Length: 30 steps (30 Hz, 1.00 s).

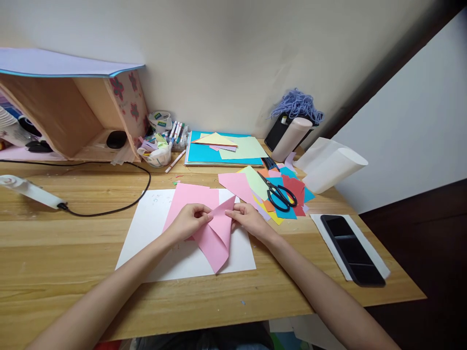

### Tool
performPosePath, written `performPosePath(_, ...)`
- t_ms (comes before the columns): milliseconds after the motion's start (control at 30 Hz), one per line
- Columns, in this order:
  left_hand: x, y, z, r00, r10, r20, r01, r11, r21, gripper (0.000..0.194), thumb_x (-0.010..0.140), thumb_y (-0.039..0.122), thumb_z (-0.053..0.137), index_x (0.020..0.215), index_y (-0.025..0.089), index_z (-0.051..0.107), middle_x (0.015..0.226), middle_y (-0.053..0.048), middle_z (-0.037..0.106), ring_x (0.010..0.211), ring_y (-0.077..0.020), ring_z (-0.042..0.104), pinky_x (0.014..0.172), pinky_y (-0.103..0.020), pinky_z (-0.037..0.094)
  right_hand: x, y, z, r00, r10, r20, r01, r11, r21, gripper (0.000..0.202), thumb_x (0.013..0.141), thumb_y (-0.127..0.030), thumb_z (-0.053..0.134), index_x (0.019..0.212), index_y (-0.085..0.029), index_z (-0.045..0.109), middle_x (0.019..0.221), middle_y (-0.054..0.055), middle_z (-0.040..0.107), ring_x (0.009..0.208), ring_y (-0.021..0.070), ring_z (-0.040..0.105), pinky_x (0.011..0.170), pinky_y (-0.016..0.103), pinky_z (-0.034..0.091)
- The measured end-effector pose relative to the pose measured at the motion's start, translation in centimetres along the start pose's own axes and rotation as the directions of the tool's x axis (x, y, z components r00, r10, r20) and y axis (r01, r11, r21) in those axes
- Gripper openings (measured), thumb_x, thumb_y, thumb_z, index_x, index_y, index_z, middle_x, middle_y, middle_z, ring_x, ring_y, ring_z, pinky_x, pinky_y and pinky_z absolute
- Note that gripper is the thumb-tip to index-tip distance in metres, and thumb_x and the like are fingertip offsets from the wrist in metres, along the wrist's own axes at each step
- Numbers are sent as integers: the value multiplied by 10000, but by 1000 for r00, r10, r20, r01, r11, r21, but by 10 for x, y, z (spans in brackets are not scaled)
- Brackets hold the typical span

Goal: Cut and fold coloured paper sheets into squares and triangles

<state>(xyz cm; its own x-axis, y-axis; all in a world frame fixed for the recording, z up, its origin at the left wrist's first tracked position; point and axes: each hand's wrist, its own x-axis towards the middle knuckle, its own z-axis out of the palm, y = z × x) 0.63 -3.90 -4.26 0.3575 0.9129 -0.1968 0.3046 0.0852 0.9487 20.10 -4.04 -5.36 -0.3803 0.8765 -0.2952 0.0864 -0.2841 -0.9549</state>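
Note:
Between both hands is a sheet of pink paper (215, 243), partly folded, with one corner pointing up and another pointing toward me. My left hand (189, 221) pinches its left edge between thumb and fingers. My right hand (250, 219) grips the right edge, thumb on the front and the other fingers partly hidden behind. Under it lies a second pink sheet (193, 194) on a large white sheet (146, 243), which rests on the wooden table.
Black-handled scissors (280, 197) lie on coloured paper scraps (295, 187) to the right. Farther right is a black phone (352, 250). A stack of coloured paper (204, 151) sits at the back. A white glue gun (32, 191) with a black cord is at left, before a cardboard box (127, 107).

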Motion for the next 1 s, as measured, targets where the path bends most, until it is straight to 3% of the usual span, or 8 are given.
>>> performPosePath(167, -4, 7, 2, 999, 28, 27, -30, 998, 51, 290, 701, 425, 540, 647, 150, 615, 559, 7, 535, 508, -111, 436, 452, -207, 315, -1, -2, 3, 999, -19, -37, 17, 998, -67, 284, 714, -419, 591, 743, -136, 607, 649, 32, 628, 559, 139, 589, 538, 243, 476)
performPosePath(300, -5, 9, 6, 999, 41, -24, -38, 994, 102, 359, 723, 459, 507, 539, 151, 519, 492, 36, 422, 468, -86, 345, 417, -197, 244, -6, -8, 8, 998, -50, 35, 50, 998, -23, 317, 722, -434, 575, 837, -140, 611, 726, 32, 636, 669, 159, 598, 609, 259, 474)
performPosePath(433, -3, 6, 8, 995, 55, -79, -47, 994, 96, 341, 741, 433, 491, 555, 148, 504, 519, 35, 433, 501, -89, 365, 445, -195, 270, -7, -7, 9, 998, -41, 55, 43, 999, -20, 312, 713, -437, 581, 822, -148, 617, 749, 29, 634, 707, 167, 589, 614, 253, 453)
performPosePath(533, -4, 6, 8, 998, 47, -51, -43, 996, 80, 322, 744, 422, 489, 579, 146, 511, 533, 30, 447, 512, -95, 389, 456, -198, 288, -6, -4, 8, 998, -63, -6, 62, 995, -80, 287, 723, -432, 564, 751, -152, 623, 731, 24, 633, 679, 165, 577, 591, 249, 431)
performPosePath(633, -5, 8, 9, 997, 71, -44, -67, 994, 83, 275, 731, 406, 518, 638, 148, 529, 595, 18, 496, 548, -105, 426, 479, -202, 308, -5, -3, 9, 998, -68, 10, 69, 988, -140, 274, 718, -416, 564, 737, -152, 637, 670, 12, 617, 628, 155, 552, 551, 239, 403)
performPosePath(700, -5, 10, 12, 991, 109, -79, -103, 991, 82, 246, 710, 394, 553, 668, 153, 533, 637, 14, 517, 578, -110, 442, 507, -206, 324, -4, -3, 12, 997, -68, 49, 76, 980, -184, 256, 716, -396, 561, 720, -153, 644, 618, -2, 592, 587, 139, 523, 526, 228, 377)
performPosePath(833, -5, 14, 18, 960, 189, -205, -172, 980, 97, 307, 696, 391, 572, 531, 162, 451, 538, 44, 423, 530, -92, 388, 498, -208, 295, -3, -5, 23, 981, -131, 141, 162, 958, -237, 200, 731, -328, 535, 702, -161, 640, 595, -33, 544, 554, 103, 456, 531, 209, 331)
performPosePath(1000, -2, 12, 14, 931, 196, -309, -191, 980, 44, 346, 702, 397, 576, 505, 159, 421, 520, 48, 393, 523, -84, 369, 502, -208, 293, -4, -8, 24, 983, -140, 115, 170, 932, -319, 260, 742, -330, 526, 561, -144, 542, 514, -50, 406, 487, 74, 335, 465, 203, 242)
